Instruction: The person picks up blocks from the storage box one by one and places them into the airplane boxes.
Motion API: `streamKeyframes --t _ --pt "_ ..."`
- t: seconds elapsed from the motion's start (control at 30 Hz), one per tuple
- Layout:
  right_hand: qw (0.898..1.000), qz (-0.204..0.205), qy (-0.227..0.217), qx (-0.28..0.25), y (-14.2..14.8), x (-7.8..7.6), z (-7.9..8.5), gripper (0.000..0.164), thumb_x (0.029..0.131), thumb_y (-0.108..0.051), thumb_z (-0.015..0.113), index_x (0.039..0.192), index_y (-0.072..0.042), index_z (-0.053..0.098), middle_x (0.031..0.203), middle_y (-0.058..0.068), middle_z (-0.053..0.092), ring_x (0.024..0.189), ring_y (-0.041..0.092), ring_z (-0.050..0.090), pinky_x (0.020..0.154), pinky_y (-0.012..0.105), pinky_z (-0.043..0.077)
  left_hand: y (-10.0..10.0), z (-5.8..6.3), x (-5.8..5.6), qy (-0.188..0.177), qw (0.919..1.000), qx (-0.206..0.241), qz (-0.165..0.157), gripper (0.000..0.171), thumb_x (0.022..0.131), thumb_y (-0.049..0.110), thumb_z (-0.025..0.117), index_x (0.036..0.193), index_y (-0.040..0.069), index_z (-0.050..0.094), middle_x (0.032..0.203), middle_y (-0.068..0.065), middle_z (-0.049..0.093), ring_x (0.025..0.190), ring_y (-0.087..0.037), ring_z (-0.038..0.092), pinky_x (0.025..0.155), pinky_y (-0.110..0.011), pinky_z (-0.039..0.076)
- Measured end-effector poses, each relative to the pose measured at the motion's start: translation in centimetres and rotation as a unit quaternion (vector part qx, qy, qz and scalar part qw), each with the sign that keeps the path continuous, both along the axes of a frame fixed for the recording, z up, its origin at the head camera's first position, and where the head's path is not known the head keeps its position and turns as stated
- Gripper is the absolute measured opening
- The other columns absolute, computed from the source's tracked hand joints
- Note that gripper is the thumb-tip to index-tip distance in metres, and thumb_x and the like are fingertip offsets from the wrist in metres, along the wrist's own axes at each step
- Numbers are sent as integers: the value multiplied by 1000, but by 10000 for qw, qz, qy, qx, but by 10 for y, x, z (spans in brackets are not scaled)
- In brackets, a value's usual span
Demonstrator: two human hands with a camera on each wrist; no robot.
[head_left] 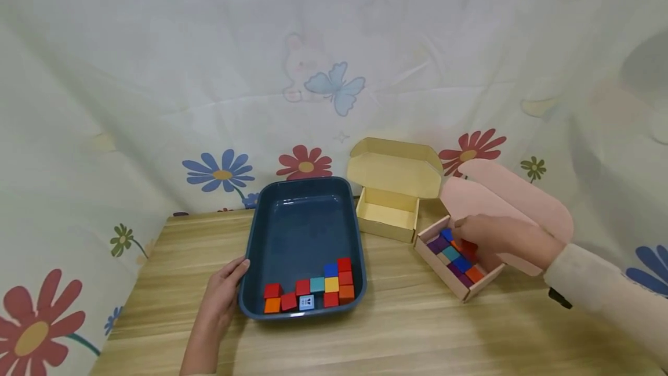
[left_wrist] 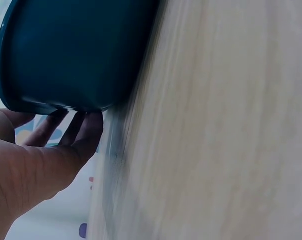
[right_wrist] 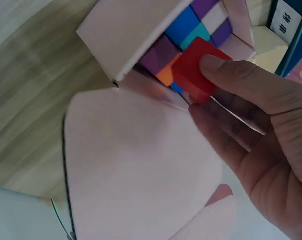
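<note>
My left hand grips the left side of a dark blue tray; its thumb lies at the rim and its fingers touch the outer wall. Several coloured cubes, red, orange, yellow, blue and teal, sit along the tray's near end, with a light blue printed cube among them. Over an opened pink box, my right hand pinches a red block between thumb and fingers. Purple, teal, blue and orange blocks lie in that box, partly hidden by the hand in the head view.
Between the tray and the pink box, towards the back, stands an opened yellow box with its lid raised. The pink box's lid leans back under my right wrist. A flowered cloth hangs behind the wooden table.
</note>
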State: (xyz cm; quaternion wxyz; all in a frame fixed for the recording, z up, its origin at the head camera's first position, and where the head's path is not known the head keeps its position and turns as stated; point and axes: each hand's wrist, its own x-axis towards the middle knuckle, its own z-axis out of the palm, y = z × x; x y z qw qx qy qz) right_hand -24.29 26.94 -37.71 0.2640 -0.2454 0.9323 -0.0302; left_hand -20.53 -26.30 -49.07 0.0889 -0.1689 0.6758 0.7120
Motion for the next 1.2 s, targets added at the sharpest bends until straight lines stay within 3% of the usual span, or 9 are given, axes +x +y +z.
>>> streamKeyframes --t 0.03,0.1,0.13,0.5,0.63,0.83,0.97,1.13,1.2 --pt "9999 57 -2 92 0 0 -2 13 83 -11 71 90 -12 61 79 -3 53 75 13 50 64 24 46 0 0 0 -3 10000 14 -9 59 94 35 59 141 5 42 141 -13 41 105 -12 57 87 -27 51" --pt "9958 681 373 485 2 0 -5 21 74 -9 80 85 -15 63 75 -6 52 70 11 49 62 23 46 -1 1 0 -17 10000 19 -26 60 93 36 59 141 5 41 141 -14 41 106 -12 57 88 -27 51" --pt "9949 761 379 550 3 0 -6 22 72 -8 81 85 -16 65 74 -6 53 69 12 49 63 24 47 -1 1 0 -30 10000 14 -33 60 93 36 59 141 5 41 142 -14 41 106 -13 57 88 -27 51" --pt "9949 689 161 720 7 6 -14 25 73 1 77 85 -19 67 80 -4 54 73 17 49 71 34 52 -1 0 1 -97 9999 -120 -56 59 94 36 57 142 6 40 144 -11 40 110 -14 54 88 -24 50" --pt "9941 765 417 646 9 11 -20 19 76 -3 75 80 -18 64 75 -5 53 68 14 48 65 30 50 -1 0 2 -143 9998 -143 -53 59 94 37 58 142 8 40 144 -9 40 114 -16 52 90 -24 49" --pt "9829 1348 1064 671 14 16 -29 18 80 -13 76 90 -15 61 75 -6 56 65 9 49 65 26 52 -2 0 1 -127 9999 -93 -35 59 94 36 58 143 8 40 144 -9 40 114 -16 52 90 -25 49" --pt "9856 1362 850 524 14 15 -32 24 78 -8 77 98 -11 63 78 -4 56 68 11 50 70 27 54 -1 0 1 -105 9999 -77 3 59 94 36 58 142 7 40 143 -12 41 108 -12 55 88 -24 50" --pt "9857 1431 686 568 15 12 -31 22 76 -6 78 89 -13 62 74 -5 51 66 10 47 67 24 52 0 1 1 -48 10000 -27 46 58 94 34 59 141 5 42 141 -12 42 103 -10 57 86 -25 51" --pt "9857 1408 842 394 15 11 -29 18 77 -7 77 84 -14 62 72 -6 51 65 9 47 64 23 51 1 2 1 -43 10000 -32 39 57 94 33 59 141 5 42 141 -12 41 103 -10 57 86 -25 51"
